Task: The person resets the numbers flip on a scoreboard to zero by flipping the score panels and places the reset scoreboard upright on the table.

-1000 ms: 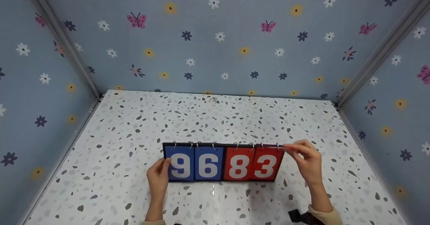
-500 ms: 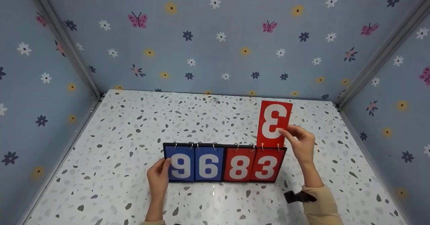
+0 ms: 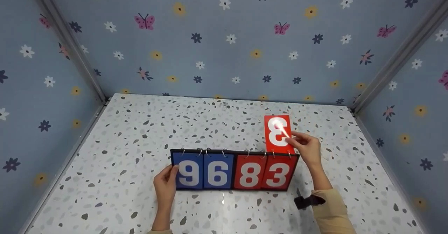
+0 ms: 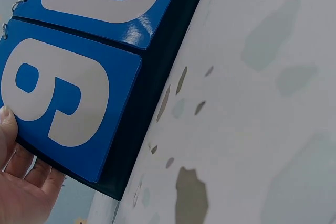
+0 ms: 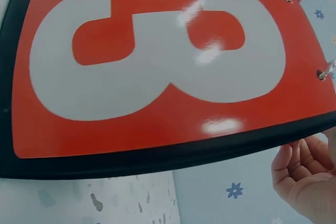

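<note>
A flip scoreboard (image 3: pixel 233 172) stands on the table, showing blue 9 and 6 cards and red 8 and 3 cards hung on metal rings. My left hand (image 3: pixel 165 182) grips its left edge, thumb on the front of the blue 9 card (image 4: pixel 79 87) and fingers behind. At the far right end, a red card with an upside-down 3 (image 3: pixel 275 133) stands flipped up above the top edge. My right hand (image 3: pixel 308 150) pinches that raised card by its right side. In the right wrist view, the lower red 3 card (image 5: pixel 157 56) fills much of the picture, and the board hides the fingertips.
The white speckled table (image 3: pixel 210 122) reaches back to a blue flowered panel (image 3: pixel 217 52), with similar panels on both sides. Grey posts (image 3: pixel 395 52) mark the corners. A black device (image 3: pixel 309 201) sits at my right wrist, by the tan sleeve.
My right hand was at the board's top right edge with a card edge-on. It has swung the red 3 card up and over, and that card now leans further back. The left hand stayed put.
</note>
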Demonstrator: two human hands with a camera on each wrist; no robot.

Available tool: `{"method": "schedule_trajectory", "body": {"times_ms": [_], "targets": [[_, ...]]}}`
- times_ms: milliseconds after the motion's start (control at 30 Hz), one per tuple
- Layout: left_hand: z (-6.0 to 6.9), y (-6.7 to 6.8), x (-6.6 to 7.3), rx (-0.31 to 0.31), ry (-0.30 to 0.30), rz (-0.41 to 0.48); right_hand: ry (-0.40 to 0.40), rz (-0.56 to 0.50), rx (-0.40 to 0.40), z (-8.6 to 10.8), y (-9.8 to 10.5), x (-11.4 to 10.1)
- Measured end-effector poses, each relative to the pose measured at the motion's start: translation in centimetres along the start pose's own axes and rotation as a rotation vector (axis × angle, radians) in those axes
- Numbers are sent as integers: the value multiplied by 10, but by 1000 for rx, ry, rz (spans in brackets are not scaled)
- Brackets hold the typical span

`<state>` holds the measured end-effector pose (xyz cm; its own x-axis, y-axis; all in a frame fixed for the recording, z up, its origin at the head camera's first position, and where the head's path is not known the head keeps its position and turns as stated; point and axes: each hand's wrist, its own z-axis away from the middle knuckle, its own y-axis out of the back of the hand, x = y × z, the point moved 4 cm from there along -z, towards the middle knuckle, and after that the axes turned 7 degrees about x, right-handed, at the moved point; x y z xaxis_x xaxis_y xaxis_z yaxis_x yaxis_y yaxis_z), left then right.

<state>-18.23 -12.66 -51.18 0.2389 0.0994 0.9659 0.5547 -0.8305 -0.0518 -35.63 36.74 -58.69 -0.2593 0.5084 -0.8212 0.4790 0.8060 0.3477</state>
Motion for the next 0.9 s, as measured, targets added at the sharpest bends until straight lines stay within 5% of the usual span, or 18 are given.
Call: {"method": "schedule_trajectory", "body": {"times_ms": [100,200,333,467,667,733,800,900], "targets": [[-2,0,-11,13,17,-5,-68,5,-51,9,6,-20],[-3,0,-20,23,33,-24,-108,-123,-123,24,20,-76],[-4,0,-22,26,20,-35,-101,-235,-69,37,37,-106],[-4,0,-20,22,2,-24,-11,-185,88,44,44,-81],[-2,0,-22,18,26,-35,57,-320,230,84,62,-148],[-3,0,-22,22,33,-39,35,-284,265,98,64,-167],[-3,0,-23,29,35,-40,41,-278,272,108,63,-169],[-3,0,-23,27,30,-44,52,-246,264,120,57,-140]]}}
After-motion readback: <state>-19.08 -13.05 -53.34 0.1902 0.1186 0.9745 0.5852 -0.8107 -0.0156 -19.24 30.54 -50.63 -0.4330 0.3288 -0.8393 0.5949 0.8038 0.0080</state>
